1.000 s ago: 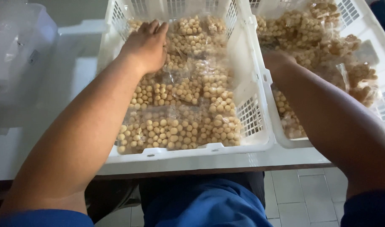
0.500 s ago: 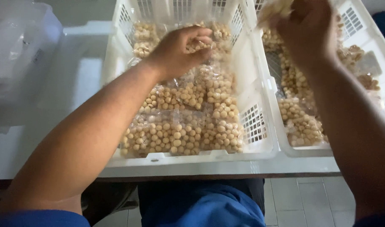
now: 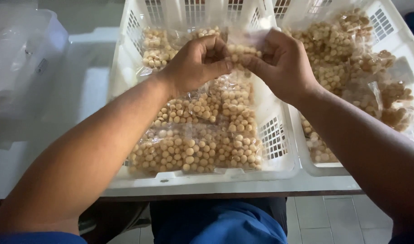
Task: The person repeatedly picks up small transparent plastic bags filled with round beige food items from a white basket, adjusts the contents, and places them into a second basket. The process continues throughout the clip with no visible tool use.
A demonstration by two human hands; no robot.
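white table (image 3: 80, 90) w/ two white slotted crates side by side near its front edge, both full of clear packets of small tan balls. left hand (image 3: 193, 65) and right hand (image 3: 283, 63) are both pinched shut on one small clear bag (image 3: 241, 47), held up over the far end of the left crate (image 3: 279, 135), right crate (image 3: 397, 27) just beside it. bag looks light, soft and floppy, film prob slippery and the balls shift around, so imo grab the bare top edge, not the belly.
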